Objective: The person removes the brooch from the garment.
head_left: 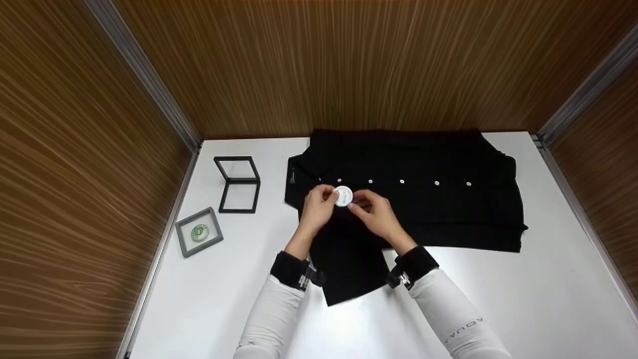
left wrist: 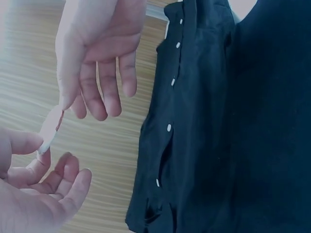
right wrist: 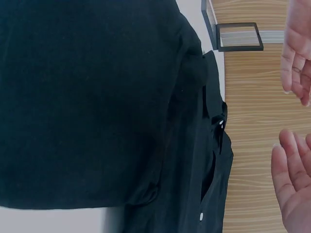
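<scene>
Above the black shirt (head_left: pixel 423 209), a white round disc (head_left: pixel 343 196) with faint markings is held between both hands. My left hand (head_left: pixel 317 208) pinches its left edge by thumb and finger, while my right hand (head_left: pixel 377 214) pinches the right edge. Seen from the left wrist, the disc (left wrist: pixel 51 128) is nearly edge-on, between the left hand (left wrist: pixel 43 194) below and the right hand (left wrist: pixel 102 43) above. Only parts of the left hand (right wrist: pixel 297 58) and right hand (right wrist: pixel 294 179) show in the right wrist view, without the disc.
White buttons (head_left: pixel 402 181) run in a row along the shirt, which lies on a white table (head_left: pixel 239 284). To the left are an unfolded black frame (head_left: pixel 239 180) and a grey frame (head_left: pixel 185 245) holding a green round piece (head_left: pixel 199 233). Wood-grain walls (head_left: pixel 349 70) surround the table.
</scene>
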Available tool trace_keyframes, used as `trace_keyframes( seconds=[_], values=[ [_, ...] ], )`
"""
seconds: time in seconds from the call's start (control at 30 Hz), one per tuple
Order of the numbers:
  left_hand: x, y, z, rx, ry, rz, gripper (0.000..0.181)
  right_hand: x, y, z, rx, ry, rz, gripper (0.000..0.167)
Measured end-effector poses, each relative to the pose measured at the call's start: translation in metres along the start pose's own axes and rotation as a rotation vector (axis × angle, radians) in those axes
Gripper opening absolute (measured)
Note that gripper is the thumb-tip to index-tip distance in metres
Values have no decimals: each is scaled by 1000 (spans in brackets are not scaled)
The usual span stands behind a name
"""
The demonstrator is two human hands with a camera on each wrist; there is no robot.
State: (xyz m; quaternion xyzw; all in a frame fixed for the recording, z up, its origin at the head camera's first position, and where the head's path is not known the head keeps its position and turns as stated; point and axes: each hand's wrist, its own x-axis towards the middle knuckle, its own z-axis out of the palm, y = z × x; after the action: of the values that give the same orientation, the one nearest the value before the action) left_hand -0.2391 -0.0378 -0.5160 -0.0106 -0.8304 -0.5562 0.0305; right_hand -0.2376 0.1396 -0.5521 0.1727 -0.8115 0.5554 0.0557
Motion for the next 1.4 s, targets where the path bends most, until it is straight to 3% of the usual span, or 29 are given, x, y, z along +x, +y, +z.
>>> trace_keyframes(
  seconds=[0.37, 0.6, 0.97, 1.4],
  values=[
    [-3, -1, 3, -1, 19, 31, 14, 4, -8, 3, 127, 39, 53, 18],
    [-3, -2, 3, -9, 24, 56, 12, -1, -45, -3, 123, 37, 29, 14],
    [-5, -1, 3, -38, 27, 112, 13, 1, -46, -2, 196, 35, 63, 14],
    [-6, -2, 2, -15, 50, 116, 13, 3, -42, -1, 297, 40, 106, 14]
  ],
)
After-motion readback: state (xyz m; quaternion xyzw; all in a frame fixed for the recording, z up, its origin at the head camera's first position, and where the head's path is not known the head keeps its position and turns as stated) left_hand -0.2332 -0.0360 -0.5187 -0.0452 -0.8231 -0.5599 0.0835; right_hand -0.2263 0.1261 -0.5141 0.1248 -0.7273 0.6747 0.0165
